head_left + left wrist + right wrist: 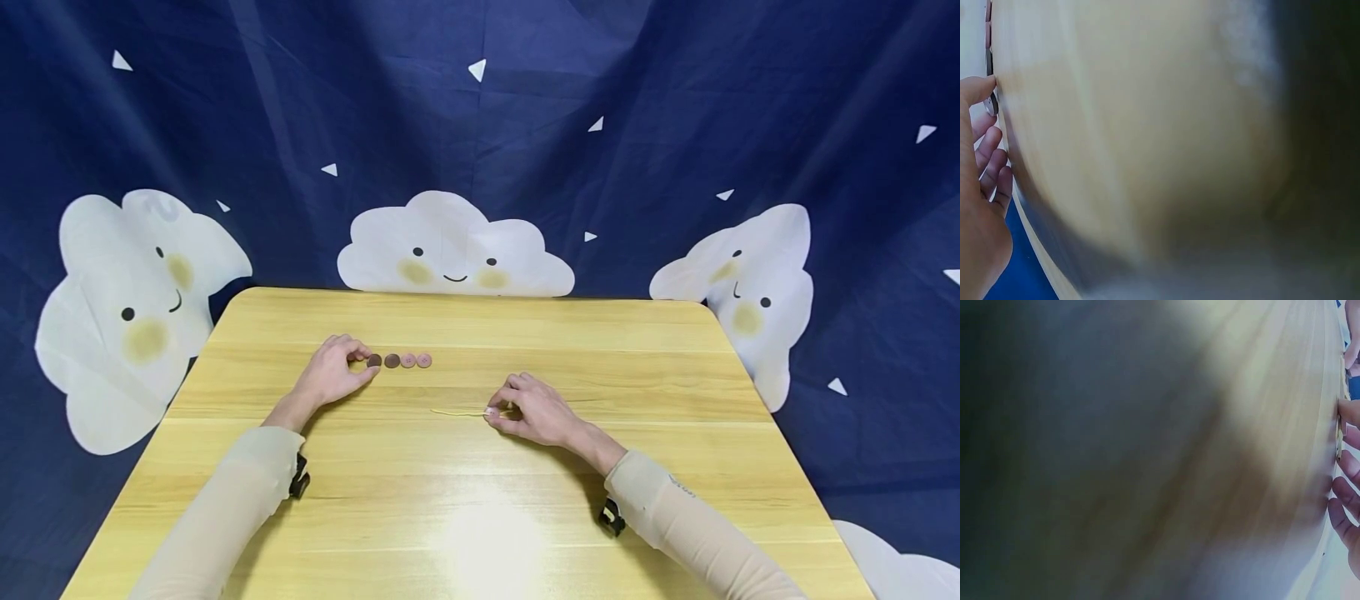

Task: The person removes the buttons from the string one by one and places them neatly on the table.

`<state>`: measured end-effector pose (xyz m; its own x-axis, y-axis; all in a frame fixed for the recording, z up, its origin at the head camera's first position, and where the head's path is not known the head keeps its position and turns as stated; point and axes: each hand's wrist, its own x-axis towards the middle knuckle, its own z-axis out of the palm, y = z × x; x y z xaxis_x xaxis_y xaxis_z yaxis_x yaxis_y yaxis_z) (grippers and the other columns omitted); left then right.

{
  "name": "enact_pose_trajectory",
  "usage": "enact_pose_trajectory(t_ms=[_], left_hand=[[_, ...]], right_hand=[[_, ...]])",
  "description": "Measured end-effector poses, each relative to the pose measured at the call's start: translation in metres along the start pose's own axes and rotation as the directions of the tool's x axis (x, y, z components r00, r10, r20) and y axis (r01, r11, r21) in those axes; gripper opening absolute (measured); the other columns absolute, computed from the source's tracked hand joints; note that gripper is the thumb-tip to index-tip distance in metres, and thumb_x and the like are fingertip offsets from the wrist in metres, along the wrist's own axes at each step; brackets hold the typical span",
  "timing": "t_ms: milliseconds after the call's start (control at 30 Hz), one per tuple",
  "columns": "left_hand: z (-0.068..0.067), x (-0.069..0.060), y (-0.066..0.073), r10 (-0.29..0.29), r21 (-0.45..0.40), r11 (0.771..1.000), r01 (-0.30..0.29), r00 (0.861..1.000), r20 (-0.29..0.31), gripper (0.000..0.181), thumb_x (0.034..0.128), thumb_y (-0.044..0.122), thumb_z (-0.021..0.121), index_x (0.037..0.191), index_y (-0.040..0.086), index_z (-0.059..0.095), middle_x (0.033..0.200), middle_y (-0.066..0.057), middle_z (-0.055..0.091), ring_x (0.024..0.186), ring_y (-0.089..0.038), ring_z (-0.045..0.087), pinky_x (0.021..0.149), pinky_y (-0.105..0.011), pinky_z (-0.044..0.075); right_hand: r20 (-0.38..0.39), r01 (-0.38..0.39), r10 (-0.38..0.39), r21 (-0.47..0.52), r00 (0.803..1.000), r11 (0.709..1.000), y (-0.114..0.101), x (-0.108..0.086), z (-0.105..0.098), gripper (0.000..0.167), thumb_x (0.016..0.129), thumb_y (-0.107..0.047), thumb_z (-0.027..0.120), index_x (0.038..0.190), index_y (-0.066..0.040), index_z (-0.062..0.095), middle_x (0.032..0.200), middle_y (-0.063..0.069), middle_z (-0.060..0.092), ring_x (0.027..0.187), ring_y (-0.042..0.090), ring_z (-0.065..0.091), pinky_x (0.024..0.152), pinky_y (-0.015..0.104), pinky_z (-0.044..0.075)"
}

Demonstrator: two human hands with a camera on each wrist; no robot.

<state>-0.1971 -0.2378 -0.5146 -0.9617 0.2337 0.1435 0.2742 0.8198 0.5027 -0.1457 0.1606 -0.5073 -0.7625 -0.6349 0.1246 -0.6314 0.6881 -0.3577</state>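
Note:
Several round buttons lie in a short row on the wooden table, dark brown at the left and pinkish [408, 361] at the right. At the row's left end, my left hand [335, 372] pinches a dark brown button [374, 361] between thumb and forefinger; the left wrist view shows this button [992, 105] between the fingertips. Nearer the table's middle, my right hand [538, 412] pinches a small pale pinkish button [492, 412] close to the tabletop. A thin yellow string [456, 412] stretches left from that button. Fingers partly cover the button in the right wrist view.
The light wooden table [637, 350] has rounded far corners. Behind it hangs a dark blue cloth [480, 133] printed with white clouds and triangles. A bright glare falls on the tabletop between the forearms. Black straps show at both wrists.

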Motion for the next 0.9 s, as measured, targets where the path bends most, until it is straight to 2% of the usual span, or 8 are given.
enact_pose_trajectory(t_ms=[367, 900], left_hand=[[-0.0008, 0.0003, 0.0005, -0.004, 0.005, 1.000, 0.004, 1.000, 0.018, 0.028, 0.0899, 0.032, 0.080, 0.107, 0.010, 0.077, 0.098, -0.007, 0.066, 0.098, -0.026, 0.056, 0.090, -0.042, 0.047], [0.0002, 0.0032, -0.0036, 0.001, 0.016, 1.000, -0.002, 0.999, 0.033, 0.031, 0.0904, 0.033, 0.079, 0.110, 0.009, 0.077, 0.099, -0.008, 0.067, 0.100, -0.027, 0.057, 0.091, -0.043, 0.048]], right_hand=[[0.000, 0.004, -0.004, -0.001, 1.000, 1.000, 0.0013, -0.0001, 0.0012, 0.021, 0.096, -0.041, 0.075, 0.110, -0.027, 0.077, 0.097, -0.009, 0.066, 0.088, 0.007, 0.052, 0.079, 0.024, 0.045], [-0.007, 0.013, -0.013, 0.004, 1.000, 1.000, -0.0007, 0.0000, -0.0018, 0.021, 0.096, -0.042, 0.075, 0.110, -0.026, 0.078, 0.096, -0.009, 0.066, 0.088, 0.008, 0.052, 0.078, 0.024, 0.046]])
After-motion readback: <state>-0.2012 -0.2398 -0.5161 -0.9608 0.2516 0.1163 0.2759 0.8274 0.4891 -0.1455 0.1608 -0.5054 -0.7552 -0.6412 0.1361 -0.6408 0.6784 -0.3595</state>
